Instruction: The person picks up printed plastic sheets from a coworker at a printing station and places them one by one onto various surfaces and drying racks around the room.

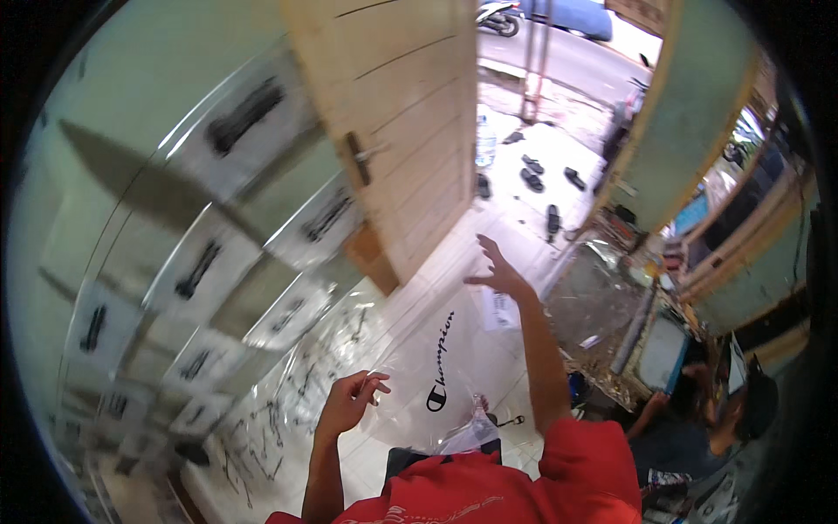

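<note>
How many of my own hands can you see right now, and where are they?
2. Your left hand is at the left edge of the clear plastic bag with black lettering. Your right hand is near its far end, fingers spread. Neither hand is hidden.

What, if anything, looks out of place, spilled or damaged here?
Several black sandals lie scattered at differing angles on the pale floor beyond the open cream wooden door, not lined up together. The translucent plastic sheet with black lettering shows no obvious tear.

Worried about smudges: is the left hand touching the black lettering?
Apart; the head view shows unprinted plastic between the left hand and the black lettering.
</note>
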### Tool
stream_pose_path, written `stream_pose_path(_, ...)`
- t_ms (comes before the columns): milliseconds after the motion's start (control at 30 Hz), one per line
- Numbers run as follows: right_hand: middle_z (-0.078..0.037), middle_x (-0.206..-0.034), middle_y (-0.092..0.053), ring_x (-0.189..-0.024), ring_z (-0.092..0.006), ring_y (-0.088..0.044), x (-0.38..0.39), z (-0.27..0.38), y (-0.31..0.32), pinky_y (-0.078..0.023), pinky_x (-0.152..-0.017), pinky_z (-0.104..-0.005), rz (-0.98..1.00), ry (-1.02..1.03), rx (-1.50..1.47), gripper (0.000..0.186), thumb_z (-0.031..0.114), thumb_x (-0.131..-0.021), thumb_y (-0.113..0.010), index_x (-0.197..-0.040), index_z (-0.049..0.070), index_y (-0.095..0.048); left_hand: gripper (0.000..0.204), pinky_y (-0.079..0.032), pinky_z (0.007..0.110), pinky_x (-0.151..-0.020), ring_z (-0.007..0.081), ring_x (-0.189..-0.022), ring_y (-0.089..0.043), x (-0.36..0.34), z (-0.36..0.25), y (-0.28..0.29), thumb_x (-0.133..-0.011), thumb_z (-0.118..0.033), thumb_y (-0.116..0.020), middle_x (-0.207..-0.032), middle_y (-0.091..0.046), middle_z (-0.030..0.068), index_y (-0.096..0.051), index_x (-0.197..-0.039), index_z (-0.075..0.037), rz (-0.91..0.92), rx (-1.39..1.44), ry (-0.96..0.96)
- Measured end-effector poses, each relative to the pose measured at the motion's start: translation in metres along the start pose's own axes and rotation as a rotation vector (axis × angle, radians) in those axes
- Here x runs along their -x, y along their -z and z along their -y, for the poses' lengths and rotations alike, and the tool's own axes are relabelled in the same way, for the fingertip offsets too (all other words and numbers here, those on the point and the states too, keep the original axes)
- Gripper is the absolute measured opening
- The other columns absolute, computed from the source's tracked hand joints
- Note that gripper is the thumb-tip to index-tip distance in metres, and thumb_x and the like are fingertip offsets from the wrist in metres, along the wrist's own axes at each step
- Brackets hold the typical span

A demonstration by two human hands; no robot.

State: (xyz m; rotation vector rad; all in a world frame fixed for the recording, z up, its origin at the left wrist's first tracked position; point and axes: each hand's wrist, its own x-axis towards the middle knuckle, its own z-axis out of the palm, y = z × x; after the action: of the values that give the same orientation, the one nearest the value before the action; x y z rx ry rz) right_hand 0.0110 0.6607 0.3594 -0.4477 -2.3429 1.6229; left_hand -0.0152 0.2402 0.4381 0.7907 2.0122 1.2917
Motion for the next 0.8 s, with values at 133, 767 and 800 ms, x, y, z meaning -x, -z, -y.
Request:
stream_pose_path(133,-0.007,-0.087,-0.071,-0.088,-0.0164,-0.066,-0.057,0.094,-0.139,-0.049,-0.086,-0.0291,0.699,0.073,-0.172,0.024,0.016,-0.086,-0.070,-0.101,-0.002,-0.064,0.024,-0.045,0.022,-0.060,0.0059,-0.064,-0.051,0.123,0.017,0.085,-0.099,-0.018,-0.052,-0.078,-0.068,0.0015,-0.067,-0.110,-0.002,-0.235,0.039,0.051)
stream_pose_path(767,0.002,-0.081,-0.058,-0.072,-0.0040,-0.043,0.024,0.308,-0.487,-0.033,-0.063,-0.0201,0.464,0.589,-0.178,0.014,0.009,-0.089,-0.068,-0.096,-0.003,-0.071,0.018,-0.052,0.027,-0.070,0.0113,-0.081,-0.062,0.411,0.181,0.170,-0.086,-0.004,-0.070,-0.087,-0.067,0.0033,-0.064,-0.102,-0.002,-1.321,0.050,0.400)
stream_pose_path(800,0.002,-0.080,-0.059,-0.071,-0.0039,-0.043,0.027,0.310,-0.493,-0.033,-0.062,-0.0197,0.408,0.578,-0.119,0.015,0.010,-0.089,-0.069,-0.097,-0.003,-0.071,0.021,-0.053,0.026,-0.072,0.0115,-0.083,-0.063,0.411,0.185,0.177,-0.086,-0.002,-0.069,-0.088,-0.067,0.0032,-0.062,-0.105,-0.001,-1.330,0.186,0.313)
